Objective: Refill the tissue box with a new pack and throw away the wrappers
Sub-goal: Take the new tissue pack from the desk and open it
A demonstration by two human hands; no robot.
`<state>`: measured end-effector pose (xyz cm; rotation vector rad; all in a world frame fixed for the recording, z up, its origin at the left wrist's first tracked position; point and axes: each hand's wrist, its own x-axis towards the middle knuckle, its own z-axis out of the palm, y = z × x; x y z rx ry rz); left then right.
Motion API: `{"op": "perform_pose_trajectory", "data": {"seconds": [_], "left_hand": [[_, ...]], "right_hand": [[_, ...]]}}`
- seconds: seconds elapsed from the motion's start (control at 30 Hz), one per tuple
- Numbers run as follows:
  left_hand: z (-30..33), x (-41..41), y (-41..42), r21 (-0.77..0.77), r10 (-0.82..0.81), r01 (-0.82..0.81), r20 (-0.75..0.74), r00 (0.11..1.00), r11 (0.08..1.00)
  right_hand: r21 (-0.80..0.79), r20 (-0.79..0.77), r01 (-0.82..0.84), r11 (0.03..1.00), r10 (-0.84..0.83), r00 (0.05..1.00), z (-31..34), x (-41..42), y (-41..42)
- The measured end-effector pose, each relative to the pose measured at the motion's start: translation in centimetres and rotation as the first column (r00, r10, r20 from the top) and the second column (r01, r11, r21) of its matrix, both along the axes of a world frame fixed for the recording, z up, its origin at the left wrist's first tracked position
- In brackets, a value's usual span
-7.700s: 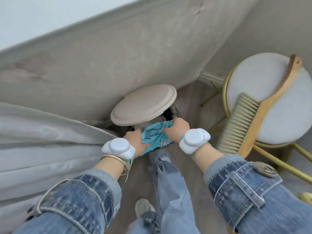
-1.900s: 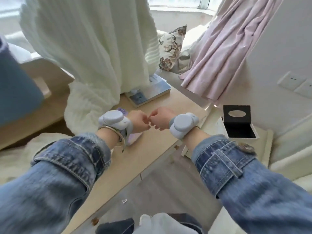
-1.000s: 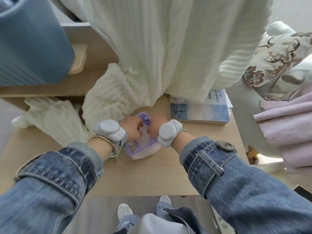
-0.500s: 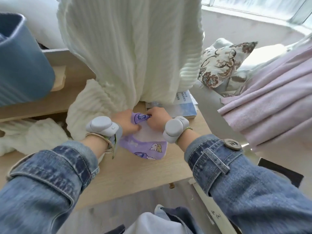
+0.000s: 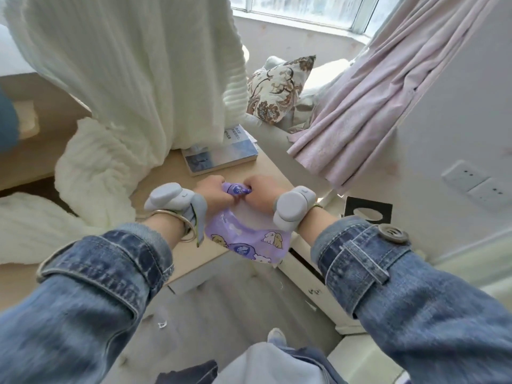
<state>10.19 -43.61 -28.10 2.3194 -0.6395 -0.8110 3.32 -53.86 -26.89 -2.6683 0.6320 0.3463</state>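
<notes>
A purple tissue pack (image 5: 246, 239) with cartoon dogs hangs over the front edge of the wooden desk (image 5: 171, 178). My left hand (image 5: 214, 194) and my right hand (image 5: 260, 191) both pinch the pack's top end, knuckles close together, with the bunched wrapper between them. The black tissue box (image 5: 368, 212) with an oval slot stands to the right on a white cabinet, partly hidden behind my right wrist.
A white knitted garment (image 5: 133, 79) hangs over the desk's back, spilling onto it. A book (image 5: 221, 157) lies behind my hands. A floral cushion (image 5: 279, 90) and pink curtain (image 5: 360, 106) are at the right. Wall sockets (image 5: 476, 181) sit far right.
Earlier I pushed a blue wrapper into a lidded bin, then turned to the desk. Both hands took the purple pack and now lift its top end; the view has shifted right.
</notes>
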Motion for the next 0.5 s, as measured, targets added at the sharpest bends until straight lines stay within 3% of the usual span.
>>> {"op": "perform_pose_trajectory", "data": {"seconds": [0.2,0.5], "left_hand": [[1.6,-2.6,-2.2,-0.003,-0.116,0.116,-0.109,0.987,0.993],[0.8,-6.1,-9.2,0.013,-0.036,0.036,0.027,0.999,0.999]], "right_hand": [[0.006,0.088,0.031,0.999,-0.032,0.996,0.9,-3.2,-2.1],[0.12,0.018,-0.043,0.992,0.041,0.999,1.2,-6.2,-9.8]]}}
